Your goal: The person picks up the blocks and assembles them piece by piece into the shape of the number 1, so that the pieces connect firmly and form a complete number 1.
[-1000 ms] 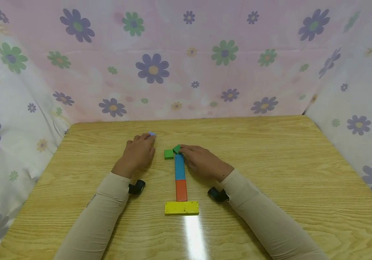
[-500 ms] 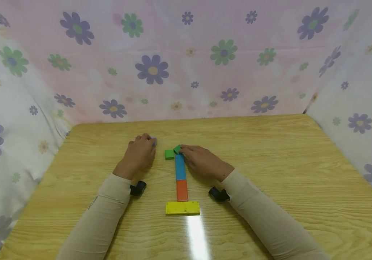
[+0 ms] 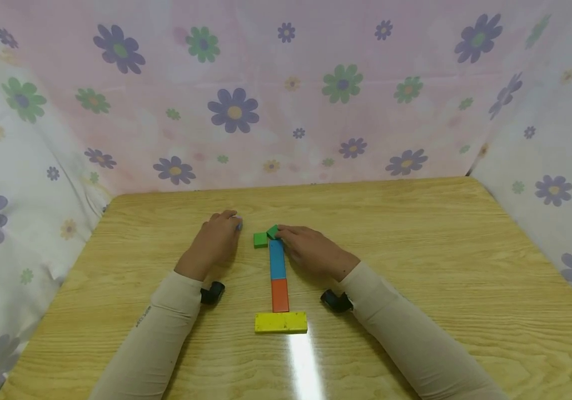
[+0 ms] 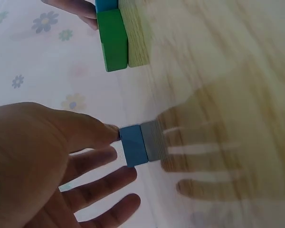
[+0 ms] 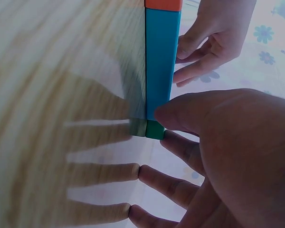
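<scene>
My left hand [image 3: 214, 243] pinches a small blue block [image 4: 134, 145] between thumb and fingertips, low over the tabletop. In the head view the fingers cover most of that block. To its right, my right hand [image 3: 316, 251] has thumb and index finger on a small green block [image 5: 155, 129], which looks wedge-shaped from above and stands at an angle. This green wedge meets the far end of a long blue block [image 3: 277, 260]. Beside it on the left lies a green square block [image 3: 260, 240]. An orange-red block [image 3: 280, 295] continues the row toward me, ending at a crosswise yellow block [image 3: 280, 323].
The blocks lie on a wood-grain table [image 3: 416, 233]. A flowered cloth [image 3: 286, 111] hangs behind the table and along both sides. Black wrist cameras [image 3: 337, 300] project from both sleeves. A bright glare strip crosses the tabletop below the yellow block.
My left hand has drawn the small blue block toward me and slightly right, nearer the green square block. My right hand stays at the green wedge, and the other blocks keep their places.
</scene>
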`<state>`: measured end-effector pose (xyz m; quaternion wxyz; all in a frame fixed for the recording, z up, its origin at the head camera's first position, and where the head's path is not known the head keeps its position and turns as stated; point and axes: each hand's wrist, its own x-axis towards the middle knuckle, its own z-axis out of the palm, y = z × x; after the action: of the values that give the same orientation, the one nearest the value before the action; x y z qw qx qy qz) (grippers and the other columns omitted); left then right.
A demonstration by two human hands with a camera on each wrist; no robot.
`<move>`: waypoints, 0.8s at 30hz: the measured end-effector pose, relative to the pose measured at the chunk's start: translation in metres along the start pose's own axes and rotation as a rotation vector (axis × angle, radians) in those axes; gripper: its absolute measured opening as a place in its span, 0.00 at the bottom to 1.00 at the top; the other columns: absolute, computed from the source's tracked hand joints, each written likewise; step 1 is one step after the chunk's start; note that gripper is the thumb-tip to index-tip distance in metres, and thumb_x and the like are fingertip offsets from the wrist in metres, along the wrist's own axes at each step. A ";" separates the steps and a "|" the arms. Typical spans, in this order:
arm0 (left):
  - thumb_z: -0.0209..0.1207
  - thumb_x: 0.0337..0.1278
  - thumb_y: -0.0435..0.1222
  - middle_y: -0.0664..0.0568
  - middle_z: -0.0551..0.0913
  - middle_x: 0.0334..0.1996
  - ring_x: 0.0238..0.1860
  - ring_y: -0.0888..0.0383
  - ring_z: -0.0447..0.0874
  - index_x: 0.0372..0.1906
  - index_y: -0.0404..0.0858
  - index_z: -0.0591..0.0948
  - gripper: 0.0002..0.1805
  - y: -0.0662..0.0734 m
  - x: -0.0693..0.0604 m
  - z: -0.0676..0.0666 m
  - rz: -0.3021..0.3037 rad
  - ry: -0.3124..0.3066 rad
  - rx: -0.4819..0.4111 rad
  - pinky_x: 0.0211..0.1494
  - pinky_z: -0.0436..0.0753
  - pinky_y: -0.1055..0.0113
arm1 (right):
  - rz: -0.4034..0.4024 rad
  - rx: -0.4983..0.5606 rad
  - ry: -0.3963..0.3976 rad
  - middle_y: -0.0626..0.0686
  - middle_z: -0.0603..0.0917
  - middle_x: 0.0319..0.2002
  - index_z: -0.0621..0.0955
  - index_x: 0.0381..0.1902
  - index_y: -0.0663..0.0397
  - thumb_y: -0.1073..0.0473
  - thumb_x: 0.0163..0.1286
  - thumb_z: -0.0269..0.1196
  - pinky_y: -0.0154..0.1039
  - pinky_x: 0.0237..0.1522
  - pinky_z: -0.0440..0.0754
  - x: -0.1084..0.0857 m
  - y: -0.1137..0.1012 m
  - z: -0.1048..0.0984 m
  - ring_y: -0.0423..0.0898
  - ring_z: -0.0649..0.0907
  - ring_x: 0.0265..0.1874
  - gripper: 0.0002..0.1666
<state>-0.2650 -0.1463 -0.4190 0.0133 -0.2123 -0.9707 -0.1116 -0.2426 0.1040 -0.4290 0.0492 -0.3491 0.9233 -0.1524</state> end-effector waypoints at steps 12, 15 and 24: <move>0.62 0.64 0.28 0.48 0.86 0.30 0.32 0.50 0.81 0.33 0.37 0.86 0.05 0.001 0.001 -0.002 0.038 0.061 0.011 0.34 0.77 0.59 | -0.025 -0.022 0.019 0.59 0.67 0.74 0.71 0.69 0.57 0.59 0.80 0.51 0.51 0.71 0.70 -0.001 0.000 0.001 0.55 0.70 0.72 0.23; 0.63 0.63 0.29 0.45 0.89 0.38 0.39 0.48 0.87 0.41 0.35 0.89 0.06 0.001 -0.001 -0.003 0.033 0.054 0.005 0.41 0.85 0.56 | -0.025 -0.023 0.015 0.58 0.66 0.75 0.70 0.70 0.57 0.59 0.81 0.50 0.51 0.71 0.70 0.000 -0.001 0.001 0.55 0.70 0.72 0.23; 0.66 0.61 0.31 0.47 0.90 0.47 0.48 0.49 0.89 0.46 0.38 0.90 0.10 0.004 -0.007 -0.002 0.016 0.012 -0.029 0.52 0.86 0.57 | 0.004 -0.021 -0.004 0.56 0.66 0.75 0.68 0.72 0.55 0.58 0.81 0.50 0.51 0.72 0.69 -0.002 -0.001 -0.001 0.55 0.69 0.73 0.25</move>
<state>-0.2572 -0.1459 -0.4163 0.0169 -0.2198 -0.9671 -0.1268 -0.2411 0.1047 -0.4279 0.0478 -0.3482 0.9254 -0.1419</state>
